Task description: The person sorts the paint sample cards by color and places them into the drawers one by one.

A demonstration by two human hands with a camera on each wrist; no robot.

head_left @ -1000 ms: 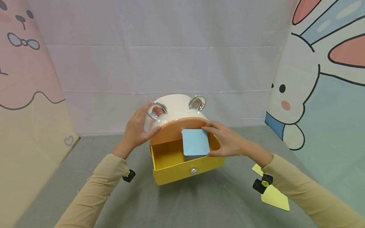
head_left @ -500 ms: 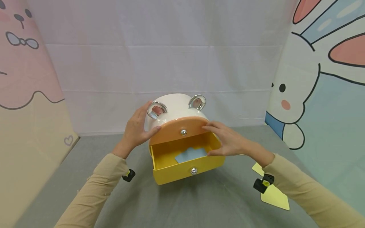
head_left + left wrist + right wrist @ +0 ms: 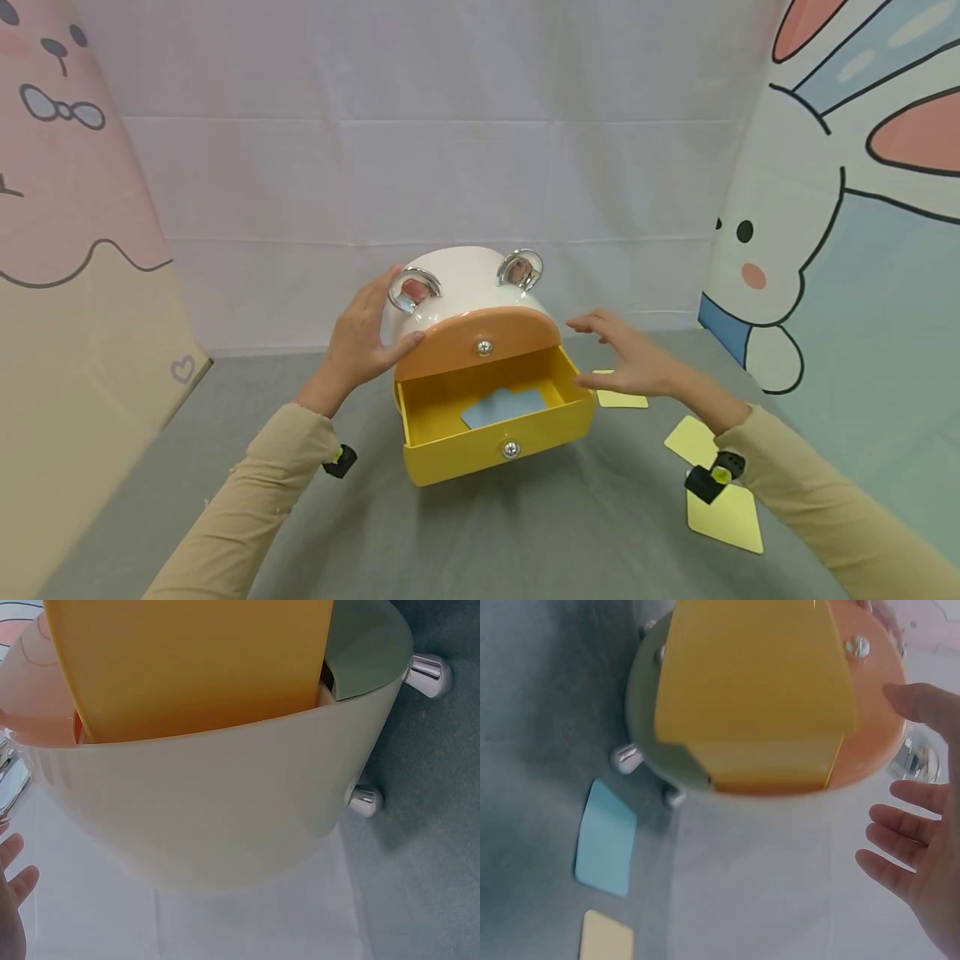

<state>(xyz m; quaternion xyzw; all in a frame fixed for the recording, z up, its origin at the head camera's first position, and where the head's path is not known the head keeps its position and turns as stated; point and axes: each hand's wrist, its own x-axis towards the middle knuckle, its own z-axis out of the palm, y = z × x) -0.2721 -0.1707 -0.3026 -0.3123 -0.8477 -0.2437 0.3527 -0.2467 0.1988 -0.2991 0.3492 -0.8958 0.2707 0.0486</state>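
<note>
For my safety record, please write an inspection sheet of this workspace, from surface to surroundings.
Surface: gray cloth, wrinkled.
Job's things: white drawer chest with chrome ears; yellow drawer open, light-blue card stock inside, count unclear; orange drawer shut.
Clutter: three yellow cards on the right; one blue card in the right-wrist view.
Hands: left hand touches the chest; right hand, holding nothing, beside the yellow drawer.
Cables: nothing seen.
Surroundings: white curtain behind, cartoon panels at both sides.

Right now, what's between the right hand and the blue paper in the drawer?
The right side wall of the yellow drawer lies between the right hand and the blue paper; head view shows it. The right wrist view doesn't show inside.
</note>
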